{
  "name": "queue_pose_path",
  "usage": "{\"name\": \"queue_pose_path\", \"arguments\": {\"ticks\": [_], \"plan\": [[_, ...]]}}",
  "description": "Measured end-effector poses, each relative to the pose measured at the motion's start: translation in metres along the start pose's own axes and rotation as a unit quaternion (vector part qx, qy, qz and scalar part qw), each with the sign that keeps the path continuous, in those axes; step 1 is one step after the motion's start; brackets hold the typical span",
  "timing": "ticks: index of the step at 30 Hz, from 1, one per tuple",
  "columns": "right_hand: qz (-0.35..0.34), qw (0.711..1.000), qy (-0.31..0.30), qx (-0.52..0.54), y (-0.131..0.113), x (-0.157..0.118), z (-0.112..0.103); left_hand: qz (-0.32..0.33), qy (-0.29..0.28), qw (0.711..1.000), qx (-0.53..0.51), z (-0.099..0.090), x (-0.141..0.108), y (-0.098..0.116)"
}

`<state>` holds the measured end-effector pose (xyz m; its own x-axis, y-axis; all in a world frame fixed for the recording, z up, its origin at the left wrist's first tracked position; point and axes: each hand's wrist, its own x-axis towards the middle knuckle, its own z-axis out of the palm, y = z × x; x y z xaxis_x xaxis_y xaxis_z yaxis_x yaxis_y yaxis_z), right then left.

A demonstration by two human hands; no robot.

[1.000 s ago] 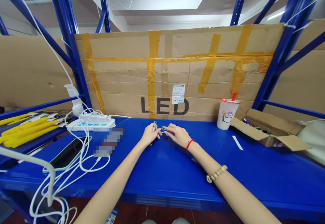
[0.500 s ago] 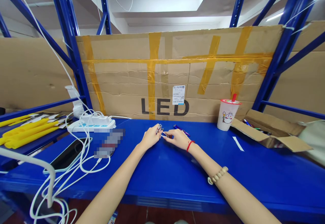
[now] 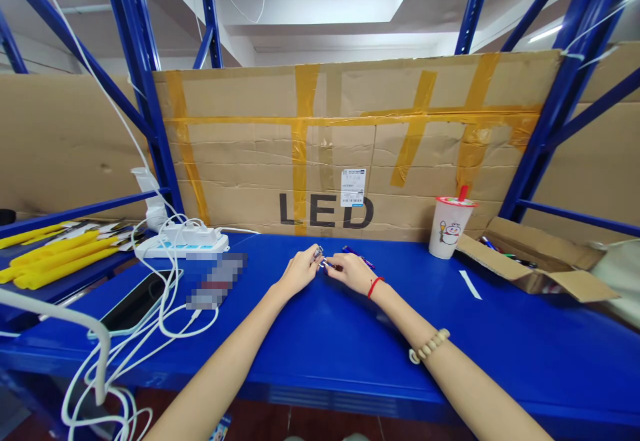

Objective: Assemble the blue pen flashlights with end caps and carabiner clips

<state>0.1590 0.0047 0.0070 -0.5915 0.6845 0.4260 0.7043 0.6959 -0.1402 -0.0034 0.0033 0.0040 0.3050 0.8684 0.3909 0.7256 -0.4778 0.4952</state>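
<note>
My left hand is closed over the middle of the blue tabletop, and a small shiny silvery piece shows at its fingertips. Facing it, my right hand pinches a small slim piece, partly hidden by the fingers. The fingertips of both hands nearly meet, and the two pieces are too small to name. Just behind my right hand lies a blue-purple pen, partly hidden by it.
White cables loop around a phone and a power strip on the left. To the right stand a drink cup and an open cardboard box with pens, near a white paper strip. Cardboard walls the back.
The slim piece at my right fingertips has turned and now shows darker, with less of its pale part visible. Both hands stay in nearly the same place.
</note>
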Motion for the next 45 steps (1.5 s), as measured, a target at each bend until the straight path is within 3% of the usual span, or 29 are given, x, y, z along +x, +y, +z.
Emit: {"name": "queue_pose_path", "arguments": {"ticks": [7, 13, 20, 40, 45], "plan": [[0.014, 1.000, 0.028, -0.006, 0.003, 0.002, 0.001, 0.007, 0.009, 0.999, -0.031, 0.003, 0.000, 0.000], [0.048, 0.994, 0.099, -0.017, 0.009, 0.001, -0.002, -0.028, 0.005, 0.998, -0.048, -0.002, -0.004, 0.006], [0.045, 0.982, 0.180, -0.027, 0.004, 0.001, -0.004, 0.026, -0.011, 0.999, -0.028, -0.005, -0.008, 0.009], [0.045, 0.983, 0.177, 0.016, 0.002, 0.002, 0.001, 0.033, -0.011, 0.999, 0.030, 0.002, -0.008, 0.007], [0.053, 0.981, 0.176, 0.055, 0.004, 0.003, 0.006, 0.003, -0.007, 0.999, 0.043, 0.003, -0.007, 0.008]]}}
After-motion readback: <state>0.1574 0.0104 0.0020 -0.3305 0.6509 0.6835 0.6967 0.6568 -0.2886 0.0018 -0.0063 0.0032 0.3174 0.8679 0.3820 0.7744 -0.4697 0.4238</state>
